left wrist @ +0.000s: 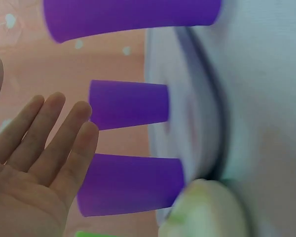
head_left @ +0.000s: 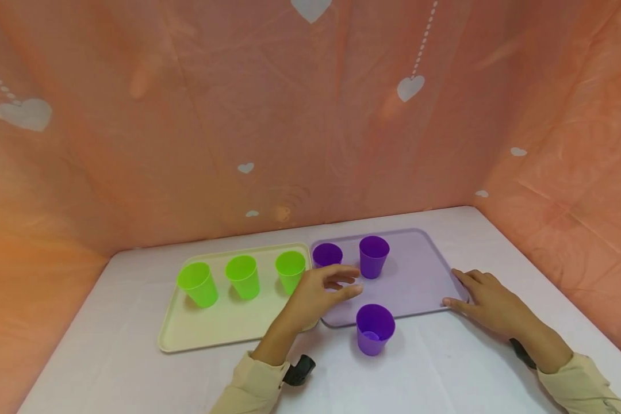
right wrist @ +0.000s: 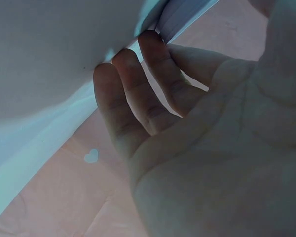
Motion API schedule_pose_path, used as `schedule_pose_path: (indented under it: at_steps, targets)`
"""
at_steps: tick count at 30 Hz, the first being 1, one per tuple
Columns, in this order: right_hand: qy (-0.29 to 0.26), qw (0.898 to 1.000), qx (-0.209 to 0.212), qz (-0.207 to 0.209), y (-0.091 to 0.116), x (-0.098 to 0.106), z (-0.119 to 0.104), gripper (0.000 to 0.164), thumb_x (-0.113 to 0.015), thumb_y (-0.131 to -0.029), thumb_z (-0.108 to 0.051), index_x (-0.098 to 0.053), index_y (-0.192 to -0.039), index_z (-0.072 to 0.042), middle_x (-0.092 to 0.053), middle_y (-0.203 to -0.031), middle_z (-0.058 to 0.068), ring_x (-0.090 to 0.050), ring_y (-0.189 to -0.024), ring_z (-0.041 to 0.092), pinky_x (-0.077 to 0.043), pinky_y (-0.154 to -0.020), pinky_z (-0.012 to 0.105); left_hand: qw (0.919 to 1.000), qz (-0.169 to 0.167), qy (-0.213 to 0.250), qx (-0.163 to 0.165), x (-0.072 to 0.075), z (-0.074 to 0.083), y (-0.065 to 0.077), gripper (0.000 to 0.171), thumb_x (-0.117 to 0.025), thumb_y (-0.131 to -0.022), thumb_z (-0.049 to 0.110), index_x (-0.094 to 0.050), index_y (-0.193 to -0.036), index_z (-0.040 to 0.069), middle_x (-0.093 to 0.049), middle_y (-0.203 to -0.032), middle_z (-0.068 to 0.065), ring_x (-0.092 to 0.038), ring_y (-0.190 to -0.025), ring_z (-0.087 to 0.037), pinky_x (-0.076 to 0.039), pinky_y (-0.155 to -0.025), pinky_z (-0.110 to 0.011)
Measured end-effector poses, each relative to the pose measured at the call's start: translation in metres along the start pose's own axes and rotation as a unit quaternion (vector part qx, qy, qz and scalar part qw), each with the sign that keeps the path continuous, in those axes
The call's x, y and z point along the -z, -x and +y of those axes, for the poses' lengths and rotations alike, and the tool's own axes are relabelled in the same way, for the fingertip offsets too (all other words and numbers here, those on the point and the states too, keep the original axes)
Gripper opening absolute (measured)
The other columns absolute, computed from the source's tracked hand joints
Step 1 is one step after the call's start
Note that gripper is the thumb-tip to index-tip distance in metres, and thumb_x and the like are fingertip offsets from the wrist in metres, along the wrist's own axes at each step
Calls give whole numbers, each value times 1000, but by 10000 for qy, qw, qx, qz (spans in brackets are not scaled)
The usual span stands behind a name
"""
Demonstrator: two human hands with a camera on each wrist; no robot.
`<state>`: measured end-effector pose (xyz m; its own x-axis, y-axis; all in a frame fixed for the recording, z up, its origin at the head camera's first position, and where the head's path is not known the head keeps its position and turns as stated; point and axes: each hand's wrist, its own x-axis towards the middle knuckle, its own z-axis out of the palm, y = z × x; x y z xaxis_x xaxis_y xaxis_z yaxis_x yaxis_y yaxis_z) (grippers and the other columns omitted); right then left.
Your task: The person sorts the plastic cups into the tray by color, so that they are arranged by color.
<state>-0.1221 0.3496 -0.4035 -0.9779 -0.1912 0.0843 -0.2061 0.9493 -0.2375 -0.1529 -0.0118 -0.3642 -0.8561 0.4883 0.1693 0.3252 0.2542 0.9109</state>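
Note:
My left hand hovers above the left end of the lilac tray, fingers relaxed and nothing in them. Two purple cups stand upright on that tray: one purple cup partly behind this hand, the other purple cup just beyond its fingertips. A third purple cup stands upright on the table in front of the tray's near edge. In the left wrist view the palm faces the camera beside the purple cups. My right hand rests at the tray's near right corner, thumb and index finger touching its rim.
A cream tray adjoins the lilac one on the left. On it stand three upright green cups, the left green cup, the middle green cup and the right green cup. An orange curtain borders the white-covered table.

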Motion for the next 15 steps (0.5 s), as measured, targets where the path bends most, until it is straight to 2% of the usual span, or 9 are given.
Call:
schedule_pose_path:
  at_steps: [5, 9, 15]
  targets:
    - [-12, 10000, -20, -30, 0, 0, -1, 86, -64, -90, -58, -45, -144, 6, -54, -133, 29, -50, -121, 45, -48, -92, 66, 9994, -329, 128, 30, -6, -5, 4, 43, -78, -87, 23, -68, -126, 10, -71, -124, -8, -66, -116, -25, -54, -95, -26]
    - [18, 10000, -55, -59, 0, 0, -1, 86, -63, -90, -58, -44, -144, 6, -54, -133, 29, -51, -121, 45, -48, -91, 66, 9975, -654, 229, -123, -7, -7, 5, 51, -83, -82, 18, -66, -129, 10, -69, -128, -10, -64, -119, -26, -54, -98, -28]
    - [26, 10000, -43, -45, 0, -1, 0, 86, -64, -90, -58, -45, -145, 6, -54, -133, 29, -51, -121, 44, -48, -93, 66, 9900, -1338, -119, -422, -8, -13, 7, 70, -87, -76, 16, -57, -139, 11, -65, -134, -10, -62, -123, -23, -51, -103, -26]
